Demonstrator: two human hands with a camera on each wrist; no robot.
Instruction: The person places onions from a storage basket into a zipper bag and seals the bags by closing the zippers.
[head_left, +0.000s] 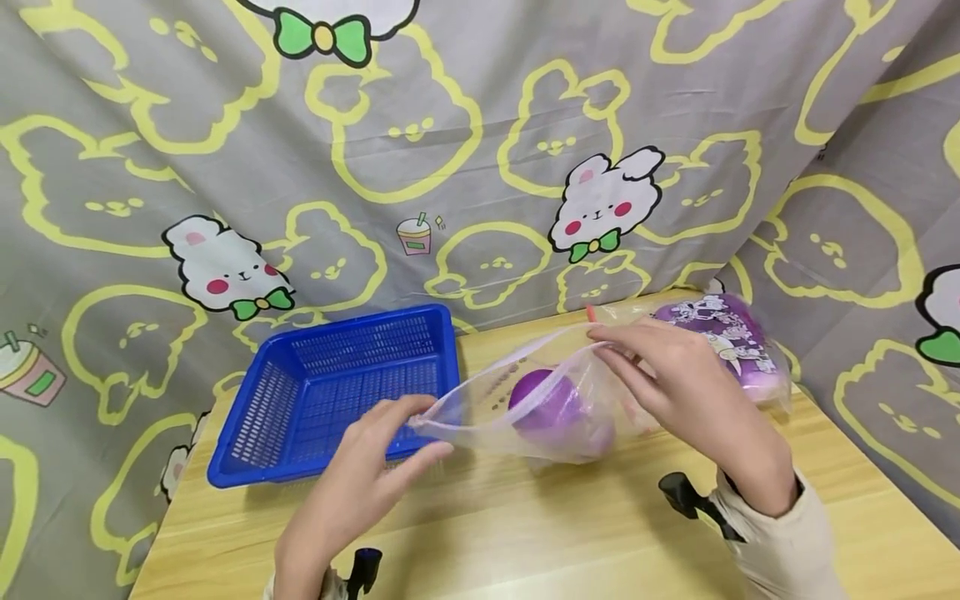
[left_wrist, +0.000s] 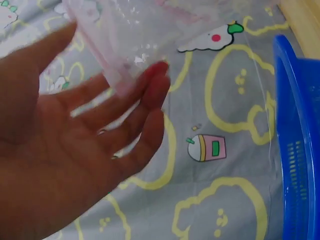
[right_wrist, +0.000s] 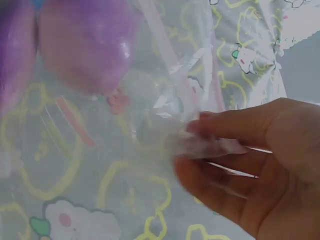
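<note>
A clear zip bag (head_left: pixel 480 433) with a wide-parted mouth is stretched between my two hands. Inside it sits a round purple object (head_left: pixel 546 398), with more purple below; its kind is unclear through the plastic. At the bag's left corner, the fingers of my left hand (head_left: pixel 367 467) touch the strip from within or behind, thumb apart; the left wrist view shows the zip strip (left_wrist: pixel 119 82) across those fingers. My right hand (head_left: pixel 678 387) pinches the opposite corner between thumb and fingers, as the right wrist view of the hand (right_wrist: pixel 240 160) confirms.
A blue perforated plastic basket (head_left: pixel 262 454) stands on the wooden table (head_left: pixel 525 533), left of the bag. Behind the right hand lies a printed clear bag (head_left: pixel 731 333) with purple contents. A grey cartoon-patterned curtain (head_left: pixel 480 108) hangs behind the table.
</note>
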